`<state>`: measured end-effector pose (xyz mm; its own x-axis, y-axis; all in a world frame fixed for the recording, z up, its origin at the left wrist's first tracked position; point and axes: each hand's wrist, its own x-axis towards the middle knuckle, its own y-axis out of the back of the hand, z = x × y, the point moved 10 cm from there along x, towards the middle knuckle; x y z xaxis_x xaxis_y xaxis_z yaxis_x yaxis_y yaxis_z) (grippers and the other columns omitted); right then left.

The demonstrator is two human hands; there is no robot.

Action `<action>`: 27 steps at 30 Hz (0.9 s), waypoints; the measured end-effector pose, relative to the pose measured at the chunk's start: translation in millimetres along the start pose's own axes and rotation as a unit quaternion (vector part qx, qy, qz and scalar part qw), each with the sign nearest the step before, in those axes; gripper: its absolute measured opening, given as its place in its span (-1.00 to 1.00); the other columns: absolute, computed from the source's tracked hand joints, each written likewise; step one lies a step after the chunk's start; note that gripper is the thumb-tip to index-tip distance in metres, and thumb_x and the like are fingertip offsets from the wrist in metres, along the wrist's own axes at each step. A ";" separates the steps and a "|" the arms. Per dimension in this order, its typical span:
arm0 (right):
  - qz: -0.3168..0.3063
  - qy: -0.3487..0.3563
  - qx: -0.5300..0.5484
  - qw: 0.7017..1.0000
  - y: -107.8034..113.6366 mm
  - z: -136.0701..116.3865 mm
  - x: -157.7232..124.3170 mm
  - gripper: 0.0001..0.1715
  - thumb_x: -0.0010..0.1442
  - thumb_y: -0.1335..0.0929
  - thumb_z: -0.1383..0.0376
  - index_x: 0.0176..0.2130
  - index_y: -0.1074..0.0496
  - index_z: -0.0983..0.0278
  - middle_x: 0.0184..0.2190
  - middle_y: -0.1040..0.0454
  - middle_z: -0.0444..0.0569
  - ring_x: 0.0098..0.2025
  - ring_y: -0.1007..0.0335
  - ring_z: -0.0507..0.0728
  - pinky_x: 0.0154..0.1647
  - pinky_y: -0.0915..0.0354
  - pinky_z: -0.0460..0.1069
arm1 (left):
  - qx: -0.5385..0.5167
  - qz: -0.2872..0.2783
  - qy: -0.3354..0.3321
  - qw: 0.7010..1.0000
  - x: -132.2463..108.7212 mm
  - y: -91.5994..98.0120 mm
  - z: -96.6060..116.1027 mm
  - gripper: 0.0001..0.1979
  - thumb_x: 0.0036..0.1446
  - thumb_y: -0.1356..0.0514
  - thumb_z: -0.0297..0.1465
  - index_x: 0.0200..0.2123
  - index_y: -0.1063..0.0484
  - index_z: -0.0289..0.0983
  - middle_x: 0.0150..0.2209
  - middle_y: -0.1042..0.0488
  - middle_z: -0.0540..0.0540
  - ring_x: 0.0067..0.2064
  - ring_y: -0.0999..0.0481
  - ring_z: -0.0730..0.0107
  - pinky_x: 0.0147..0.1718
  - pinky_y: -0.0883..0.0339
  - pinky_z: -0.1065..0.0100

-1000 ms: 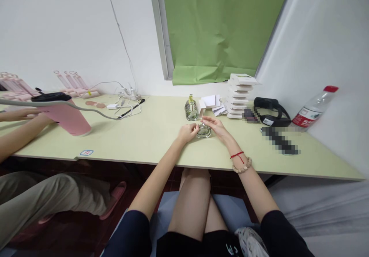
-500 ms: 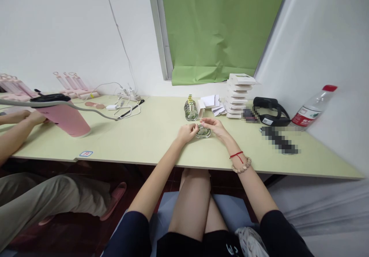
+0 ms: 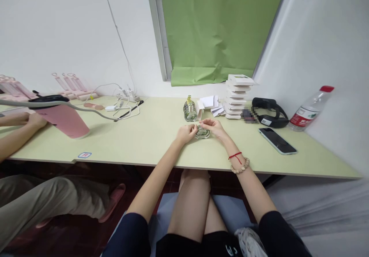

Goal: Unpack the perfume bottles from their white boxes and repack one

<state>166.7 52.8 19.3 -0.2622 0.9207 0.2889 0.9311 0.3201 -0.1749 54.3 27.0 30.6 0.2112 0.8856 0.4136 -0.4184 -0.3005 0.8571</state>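
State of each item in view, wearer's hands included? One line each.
Glass bottle, top hidden
Left hand, fingers at its side
Right hand, fingers at its top, grip unclear
Rear glass bottles, in a row
White boxes, stacked
Phone, flat, screen dark
Plastic bottle, red cap on
Pink cup, black lid on

Glass bottle (image 3: 202, 134) partly covered

The left hand (image 3: 186, 133) and right hand (image 3: 213, 128) hide its upper part; whether the right fingertips grip anything is too small to tell. The front bottle (image 3: 190, 115) partly masks those behind it. Pixelation blurs a dark object (image 3: 249, 115). The green sheet (image 3: 221, 30) runs off the top edge.
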 end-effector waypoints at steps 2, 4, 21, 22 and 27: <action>0.002 0.008 -0.004 1.000 0.7 0.7 1.4 -0.71 -0.30 -0.49 0.22 -0.50 -0.42 0.26 -0.38 -0.53 -0.10 -0.26 -0.42 0.08 -0.10 -0.28 0.02 | 0.001 0.000 0.002 1.000 -0.1 0.0 -0.3 -0.57 0.16 0.16 -0.24 -0.54 -0.38 -0.27 -0.53 -0.45 -0.07 -0.50 -0.35 0.41 -0.52 0.00 0.40; 0.003 0.013 -0.003 1.000 0.6 1.4 2.5 -0.70 -0.31 -0.49 0.21 -0.50 -0.41 0.26 -0.40 -0.53 -0.10 -0.26 -0.43 0.09 -0.10 -0.28 0.02 | 0.002 0.000 0.003 1.000 -0.1 0.0 -0.7 -0.56 0.17 0.17 -0.23 -0.54 -0.37 -0.27 -0.53 -0.45 -0.07 -0.50 -0.36 0.40 -0.52 0.00 0.40; -0.011 -0.018 0.014 1.000 -3.6 3.5 0.2 -0.63 -0.36 -0.50 0.23 -0.63 -0.26 0.26 -0.43 -0.50 -0.12 -0.12 -0.38 0.13 -0.08 -0.25 0.01 | 0.002 -0.008 0.005 1.000 0.0 -0.2 -0.9 -0.56 0.17 0.18 -0.22 -0.54 -0.37 -0.26 -0.55 -0.44 -0.06 -0.51 -0.34 0.41 -0.53 0.01 0.41; -0.006 -0.025 0.022 0.999 -3.0 3.8 0.0 -0.62 -0.37 -0.51 0.23 -0.61 -0.26 0.26 -0.43 -0.50 -0.12 -0.13 -0.38 0.12 -0.08 -0.25 0.00 | 0.003 -0.008 0.005 1.000 -0.2 0.0 -0.8 -0.56 0.17 0.18 -0.22 -0.54 -0.37 -0.26 -0.55 -0.44 -0.06 -0.51 -0.35 0.40 -0.53 0.01 0.41; 0.032 -0.056 0.052 0.997 2.9 4.4 -1.9 -0.64 -0.23 -0.46 0.17 -0.42 -0.31 0.22 -0.36 -0.51 -0.13 -0.24 -0.42 0.05 -0.19 -0.29 -0.07 | 0.004 -0.009 0.001 1.000 -1.0 1.2 1.1 -0.57 0.17 0.18 -0.23 -0.53 -0.37 -0.26 -0.53 -0.45 -0.05 -0.49 -0.36 0.40 -0.51 -0.01 0.41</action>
<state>168.8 52.9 14.1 -0.2351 0.9575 0.1672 0.9169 0.2756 -0.2887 54.6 25.4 31.6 0.2175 0.8913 0.3980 -0.4082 -0.2873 0.8665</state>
